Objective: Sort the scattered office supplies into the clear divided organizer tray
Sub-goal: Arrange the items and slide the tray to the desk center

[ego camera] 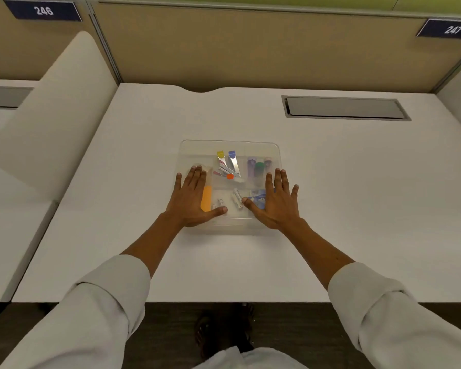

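I see the clear divided organizer tray (229, 145) resting flat on the white bench (330, 182), near the middle of the surface and square to the front edge.

Left hand (194, 198): released, fingers straight and spread, palm down over the tray's left side. It grasps nothing. The thumb points toward the tray centre. Just beside this hand, an orange flat item (206, 201) lies in the left compartment, partly covered by the palm.

Right hand (274, 201): released, fingers straight and spread, palm down over the tray's right side. It grasps nothing. A blue printed packet (258, 198) lies in the near right compartment, partly under this hand.

Tray contents, as I read them:
- Far middle compartment: two metal clips, one with a yellow tip (221, 155) and one with a blue tip (232, 155), lying side by side, with further clip-like pieces and a small orange-red disc (230, 176) at their near ends.
- Far right compartment: upright-lying markers, including a purple marker (251, 166) and a green marker (258, 169), touching one another.
- Near middle compartment: small white pieces (237, 198) between the two thumbs; I cannot tell what they are.

Both forearms extend from rolled white sleeves (112, 288). A grey recessed panel (343, 107) sits in the bench, well apart from the tray, at the far right. Partition plates read 246 (43, 10) and 247 (453, 29).
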`<control>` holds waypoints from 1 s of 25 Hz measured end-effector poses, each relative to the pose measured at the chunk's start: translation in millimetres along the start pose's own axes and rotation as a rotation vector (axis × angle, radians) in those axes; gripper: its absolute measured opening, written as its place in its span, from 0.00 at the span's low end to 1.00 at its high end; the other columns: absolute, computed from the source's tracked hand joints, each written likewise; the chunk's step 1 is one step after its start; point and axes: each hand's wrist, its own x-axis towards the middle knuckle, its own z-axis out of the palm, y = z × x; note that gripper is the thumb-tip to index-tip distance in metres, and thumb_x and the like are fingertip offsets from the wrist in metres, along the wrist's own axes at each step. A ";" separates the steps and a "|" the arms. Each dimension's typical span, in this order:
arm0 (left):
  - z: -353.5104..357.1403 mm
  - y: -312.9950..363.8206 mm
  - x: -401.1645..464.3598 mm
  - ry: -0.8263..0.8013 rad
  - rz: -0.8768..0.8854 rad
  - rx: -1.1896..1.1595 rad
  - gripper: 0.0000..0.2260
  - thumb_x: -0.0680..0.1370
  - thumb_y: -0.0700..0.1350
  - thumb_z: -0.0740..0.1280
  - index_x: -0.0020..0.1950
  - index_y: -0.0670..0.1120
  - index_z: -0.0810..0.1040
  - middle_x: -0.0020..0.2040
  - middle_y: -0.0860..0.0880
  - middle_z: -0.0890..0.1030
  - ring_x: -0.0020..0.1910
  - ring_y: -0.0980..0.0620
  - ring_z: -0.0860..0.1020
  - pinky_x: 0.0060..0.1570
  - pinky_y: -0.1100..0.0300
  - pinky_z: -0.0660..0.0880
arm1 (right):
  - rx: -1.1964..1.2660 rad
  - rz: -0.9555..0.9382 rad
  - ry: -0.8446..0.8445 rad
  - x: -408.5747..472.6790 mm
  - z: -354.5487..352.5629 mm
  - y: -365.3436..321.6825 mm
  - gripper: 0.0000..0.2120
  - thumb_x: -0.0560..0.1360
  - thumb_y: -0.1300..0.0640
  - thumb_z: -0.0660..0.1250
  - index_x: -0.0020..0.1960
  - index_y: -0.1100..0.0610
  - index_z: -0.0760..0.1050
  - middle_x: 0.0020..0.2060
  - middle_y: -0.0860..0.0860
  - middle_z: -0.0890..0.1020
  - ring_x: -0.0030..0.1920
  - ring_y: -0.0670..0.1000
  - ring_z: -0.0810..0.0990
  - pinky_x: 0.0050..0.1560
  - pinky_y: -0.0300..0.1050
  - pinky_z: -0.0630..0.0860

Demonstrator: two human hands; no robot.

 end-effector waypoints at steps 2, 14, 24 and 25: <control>5.1 -0.8 -2.5 0.005 0.002 0.017 0.57 0.63 0.82 0.46 0.78 0.42 0.42 0.80 0.44 0.44 0.79 0.49 0.41 0.76 0.43 0.38 | -0.012 0.004 0.028 -1.9 3.1 0.2 0.58 0.62 0.18 0.34 0.80 0.57 0.43 0.80 0.57 0.45 0.80 0.57 0.42 0.75 0.69 0.49; 4.6 1.0 -2.8 0.023 0.013 -0.011 0.61 0.59 0.83 0.51 0.79 0.44 0.46 0.80 0.44 0.47 0.79 0.47 0.43 0.75 0.38 0.44 | -0.129 0.007 0.003 -1.7 7.3 -0.3 0.59 0.60 0.16 0.32 0.80 0.53 0.39 0.80 0.55 0.43 0.79 0.57 0.41 0.74 0.70 0.45; -30.3 -8.7 71.0 0.028 0.081 -0.118 0.50 0.70 0.76 0.50 0.79 0.43 0.43 0.80 0.45 0.42 0.78 0.50 0.39 0.76 0.42 0.40 | -0.060 -0.028 0.022 76.2 -20.4 -18.8 0.54 0.67 0.21 0.37 0.80 0.59 0.46 0.80 0.56 0.49 0.80 0.56 0.45 0.74 0.69 0.46; -32.9 -10.3 85.1 0.000 0.081 -0.104 0.49 0.71 0.75 0.50 0.79 0.43 0.43 0.80 0.46 0.41 0.78 0.50 0.39 0.76 0.42 0.39 | -0.075 -0.089 0.008 92.5 -22.4 -26.3 0.51 0.70 0.23 0.40 0.80 0.60 0.45 0.80 0.56 0.49 0.80 0.56 0.45 0.75 0.68 0.45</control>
